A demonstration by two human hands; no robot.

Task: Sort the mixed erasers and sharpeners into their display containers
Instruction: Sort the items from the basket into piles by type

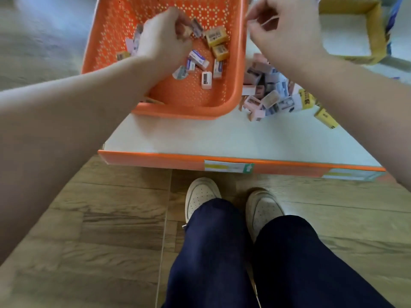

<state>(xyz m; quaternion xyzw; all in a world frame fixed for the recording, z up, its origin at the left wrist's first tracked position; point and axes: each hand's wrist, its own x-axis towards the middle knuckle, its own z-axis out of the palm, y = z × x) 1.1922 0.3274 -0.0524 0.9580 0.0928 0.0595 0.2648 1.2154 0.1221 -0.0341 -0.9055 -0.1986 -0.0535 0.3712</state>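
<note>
Wood-plank floor (111, 241) at 6 o'clock. A white, orange-edged shelf (200, 134) carries an orange basket (189, 112) at 12, with erasers and sharpeners (216, 36) inside and a pile (269, 94) at 2. The left hand (162, 41) grip pinches some; the right hand (287, 30) grip is curled, contents unclear.

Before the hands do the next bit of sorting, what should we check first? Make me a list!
1. Grip: the left hand holds small pieces inside the orange basket: ok.
2. The right hand is free: cannot tell; its fingers are curled and blurred.
3. Basket finished: not ok; yellow boxes and white pieces remain.
4. The yellow cardboard box is open on top: ok.
5. The pile on the shelf is all one kind: not ok; pink, white and yellow are mixed.
</note>
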